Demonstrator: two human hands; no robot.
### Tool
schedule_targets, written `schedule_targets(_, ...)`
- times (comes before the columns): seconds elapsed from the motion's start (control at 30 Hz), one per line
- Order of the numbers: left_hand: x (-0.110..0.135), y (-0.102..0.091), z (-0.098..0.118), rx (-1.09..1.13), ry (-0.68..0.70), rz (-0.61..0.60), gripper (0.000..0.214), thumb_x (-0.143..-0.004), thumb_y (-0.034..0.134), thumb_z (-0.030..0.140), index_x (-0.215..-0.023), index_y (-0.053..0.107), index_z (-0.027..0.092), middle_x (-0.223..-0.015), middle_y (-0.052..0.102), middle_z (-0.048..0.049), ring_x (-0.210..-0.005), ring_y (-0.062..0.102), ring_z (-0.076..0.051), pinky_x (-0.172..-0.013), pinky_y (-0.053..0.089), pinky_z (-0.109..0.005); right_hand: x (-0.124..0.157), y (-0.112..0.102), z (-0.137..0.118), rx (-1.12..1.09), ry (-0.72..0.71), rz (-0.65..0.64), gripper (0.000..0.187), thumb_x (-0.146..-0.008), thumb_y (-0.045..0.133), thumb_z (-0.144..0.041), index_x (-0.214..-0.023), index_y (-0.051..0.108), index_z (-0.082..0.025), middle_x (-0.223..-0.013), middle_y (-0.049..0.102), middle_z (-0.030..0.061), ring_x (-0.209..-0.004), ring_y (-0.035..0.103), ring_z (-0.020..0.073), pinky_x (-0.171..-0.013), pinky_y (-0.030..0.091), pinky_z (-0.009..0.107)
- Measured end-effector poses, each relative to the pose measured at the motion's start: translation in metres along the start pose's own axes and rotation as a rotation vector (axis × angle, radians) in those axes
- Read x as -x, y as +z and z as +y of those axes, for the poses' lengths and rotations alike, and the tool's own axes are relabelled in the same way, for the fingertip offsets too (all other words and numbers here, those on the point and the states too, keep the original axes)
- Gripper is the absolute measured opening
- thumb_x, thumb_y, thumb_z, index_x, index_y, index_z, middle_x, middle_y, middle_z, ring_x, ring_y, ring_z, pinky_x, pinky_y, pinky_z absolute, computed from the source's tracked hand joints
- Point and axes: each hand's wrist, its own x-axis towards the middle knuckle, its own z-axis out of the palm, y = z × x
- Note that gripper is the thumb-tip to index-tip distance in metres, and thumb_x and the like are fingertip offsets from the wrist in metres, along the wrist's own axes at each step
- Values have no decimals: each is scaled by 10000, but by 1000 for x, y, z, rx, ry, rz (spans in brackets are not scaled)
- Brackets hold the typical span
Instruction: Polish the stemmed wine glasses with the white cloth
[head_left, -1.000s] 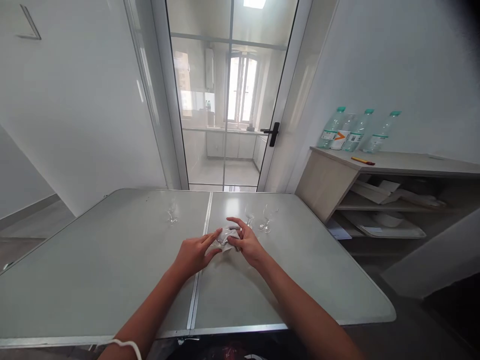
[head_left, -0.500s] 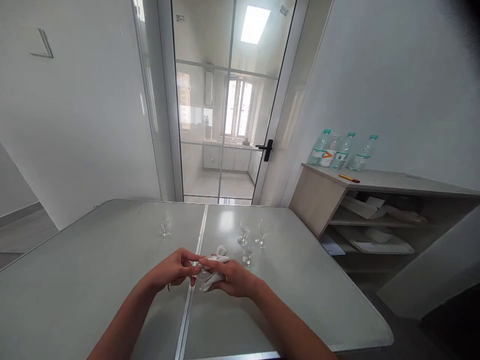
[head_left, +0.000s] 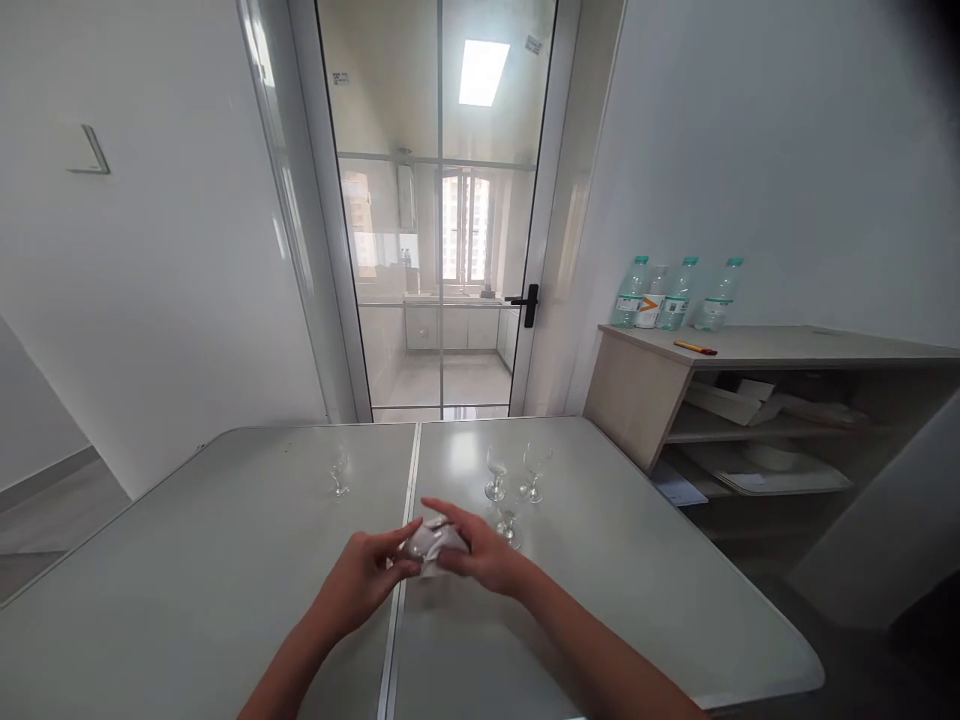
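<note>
Above the seam of the grey table (head_left: 247, 590), my left hand (head_left: 373, 570) pinches a clear stemmed glass (head_left: 421, 543) by its left end. A white cloth (head_left: 448, 538) is bunched at the other end of that glass. My right hand (head_left: 480, 555) is closed on the cloth, index finger stretched along its top. How far the cloth goes inside the glass cannot be made out. Just beyond my right hand stand three more stemmed glasses, a near one (head_left: 509, 530), a middle one (head_left: 496, 480) and a right one (head_left: 534, 475).
One more stemmed glass (head_left: 340, 475) stands left of the seam. On the right, a wooden shelf unit (head_left: 637, 390) carries several plastic bottles (head_left: 675, 300) and an orange-yellow cutter or pen (head_left: 695, 348). A glass door (head_left: 442, 230) rises behind the table.
Both hands have shifted slightly right in view and turned the glass and cloth between them. The cloth is more tucked under my right hand. The camera view has moved a little.
</note>
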Motion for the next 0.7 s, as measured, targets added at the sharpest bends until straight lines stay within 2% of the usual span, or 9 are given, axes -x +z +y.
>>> schedule_targets(0.13, 6, -15, 1, 422, -288, -350, 588, -817, 682, 602, -1028, 806, 68, -538, 567, -8, -446, 371, -89, -445, 318, -224, 1, 15, 12, 521, -201, -299, 878, -873, 724, -273, -1618, 261, -312, -1297, 689, 89, -1093, 646, 236, -1003, 460, 382)
schedule_targets(0.2, 9, -21, 0, 485, -324, -387, 590, -778, 712, 619, -927, 816, 58, -521, 542, -16, -446, 372, -90, -434, 314, -227, 0, 21, 17, 677, -309, -364, 770, -920, 672, -260, -1601, 317, -312, -1315, 692, 100, -1157, 639, 248, -1089, 394, 427)
schedule_targets(0.27, 11, -21, -1, 458, -274, -332, 561, -780, 727, 591, -978, 819, 75, -528, 548, -10, -472, 396, -99, -457, 347, -229, -1, 23, 19, 717, -380, -344, 618, -943, 611, -187, -1531, 464, -311, -1342, 682, 99, -1215, 618, 254, -1129, 348, 453)
schedule_targets(0.33, 13, -16, -1, 333, -167, -203, 510, -825, 707, 531, -1127, 795, 130, -553, 585, 6, -506, 426, -109, -503, 396, -230, -1, 22, 16, 574, -385, -271, 524, -933, 560, -105, -1418, 612, -295, -1351, 676, 89, -1226, 616, 242, -1090, 396, 409)
schedule_targets(0.4, 17, -8, -3, 117, -29, -27, 438, -879, 664, 432, -1252, 744, 216, -593, 641, 23, -524, 466, -111, -547, 433, -221, -2, 19, 13, 333, -314, -182, 498, -885, 607, -87, -1341, 683, -273, -1297, 700, 81, -1180, 637, 237, -997, 465, 353)
schedule_targets(0.5, 24, 6, -6, -242, 243, 190, 428, -927, 587, 242, -1340, 678, 304, -737, 756, 2, -564, 594, -115, -592, 461, -196, -4, 13, 10, -42, -69, -110, 673, -742, 791, -139, -1386, 641, -263, -1129, 723, 57, -962, 668, 212, -806, 511, 296)
schedule_targets(0.57, 28, 13, -8, -395, 391, 261, 499, -937, 552, 160, -1404, 618, 322, -863, 799, -33, -643, 675, -124, -623, 474, -190, -5, 9, 10, -262, 98, -68, 800, -683, 846, -173, -1432, 587, -277, -970, 692, 12, -766, 612, 142, -672, 472, 235)
schedule_targets(0.63, 30, 17, -7, -422, 423, 273, 536, -937, 547, 145, -1441, 578, 325, -891, 804, -45, -667, 696, -132, -626, 476, -194, -5, 7, 10, -407, 193, -33, 823, -677, 854, -196, -1443, 567, -278, -832, 621, -30, -652, 521, 93, -599, 409, 196)
schedule_targets(0.7, 29, 18, -5, -333, 308, 236, 516, -922, 576, 183, -1417, 605, 325, -800, 785, -19, -613, 663, -137, -613, 468, -207, -4, 7, 8, -419, 209, -21, 814, -705, 845, -231, -1460, 545, -274, -793, 586, -40, -652, 503, 90, -612, 407, 197)
